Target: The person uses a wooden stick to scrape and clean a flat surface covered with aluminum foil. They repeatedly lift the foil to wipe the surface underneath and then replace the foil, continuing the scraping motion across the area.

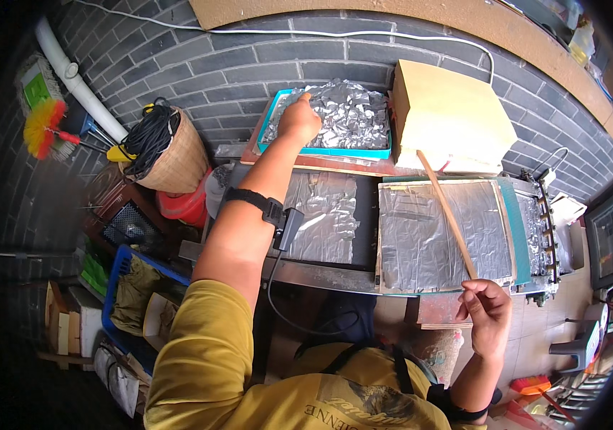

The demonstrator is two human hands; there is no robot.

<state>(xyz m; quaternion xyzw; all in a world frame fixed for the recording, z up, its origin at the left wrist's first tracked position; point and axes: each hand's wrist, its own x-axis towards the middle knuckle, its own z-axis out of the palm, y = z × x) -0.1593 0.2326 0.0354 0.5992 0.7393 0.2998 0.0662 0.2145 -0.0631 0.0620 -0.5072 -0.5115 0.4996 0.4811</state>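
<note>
My left hand [300, 119] reaches into a shallow turquoise-edged tray [328, 152] at the back, its fingers at the left part of a heap of crumpled silver foil pieces [352, 115]; whether it grips any is hidden. Thumb and fingers of my right hand [483, 312] pinch the near end of a thin wooden stick [449, 215]. The stick slants over a stack of sheets topped with wrinkled silver foil [419, 236]. Left of that stack, another foil sheet [328, 215] lies on a dark board [366, 226], partly behind my left forearm.
A large stack of yellowish paper [451, 118] stands right of the tray. At the left are a wicker basket [182, 161] with black cable, a red bucket [182, 207] and a blue crate [115, 301]. A cable hangs from the device on my left forearm.
</note>
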